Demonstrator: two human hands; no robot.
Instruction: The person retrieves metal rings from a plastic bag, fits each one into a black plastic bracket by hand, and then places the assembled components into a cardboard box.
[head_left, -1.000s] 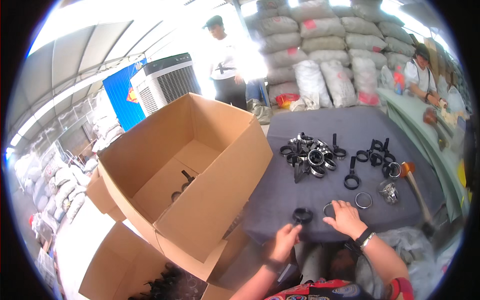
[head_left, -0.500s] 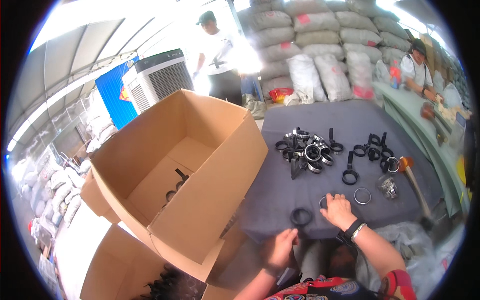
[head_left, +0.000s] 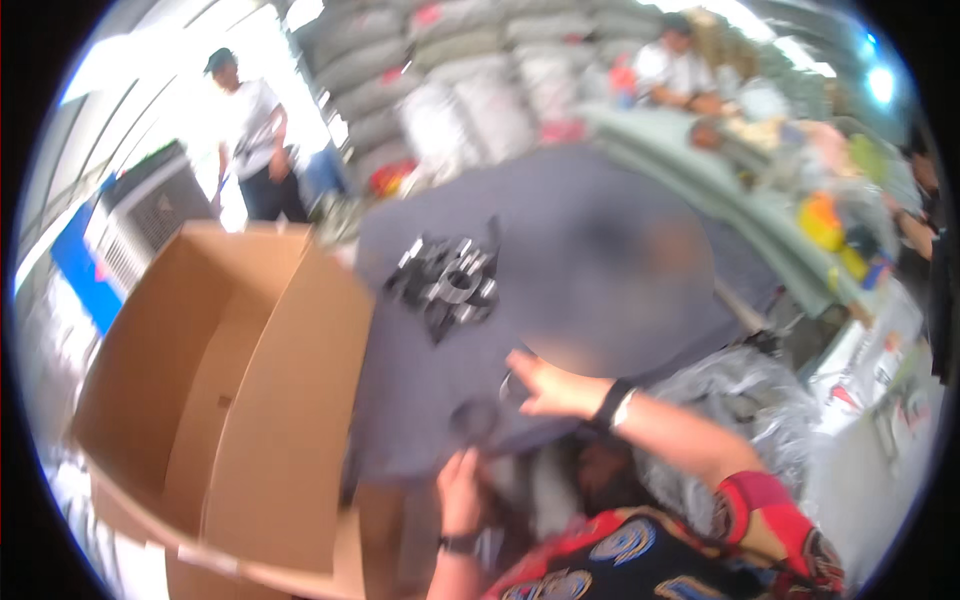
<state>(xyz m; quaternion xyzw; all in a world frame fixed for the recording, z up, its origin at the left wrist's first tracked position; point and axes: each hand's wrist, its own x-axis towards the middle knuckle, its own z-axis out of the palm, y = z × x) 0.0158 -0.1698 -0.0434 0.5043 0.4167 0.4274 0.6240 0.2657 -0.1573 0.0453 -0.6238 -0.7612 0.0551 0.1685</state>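
My left hand (head_left: 462, 492) is at the near edge of the grey-covered table (head_left: 420, 390), fingertips pinched together at the lower side of a blurred black ring clamp (head_left: 474, 422). To its right, my right hand (head_left: 556, 388) comes in low over the table, wearing a dark wristband. Its thumb and forefinger close about a thin silver ring (head_left: 507, 388). A heap of black clamps with silver rings (head_left: 450, 282) lies farther back. The right half of the tabletop is smeared, so the things there cannot be made out.
A large open cardboard box (head_left: 285, 390) stands against the table's left side. Crumpled clear plastic (head_left: 725, 400) lies at the right. One person (head_left: 255, 130) stands beyond the box by an air cooler (head_left: 155, 205); another (head_left: 680, 70) works at a green-covered table (head_left: 700, 180).
My view has swung to the right, so the box, heap and hands now appear farther left, with blur. Both hands stay at the same two rings.
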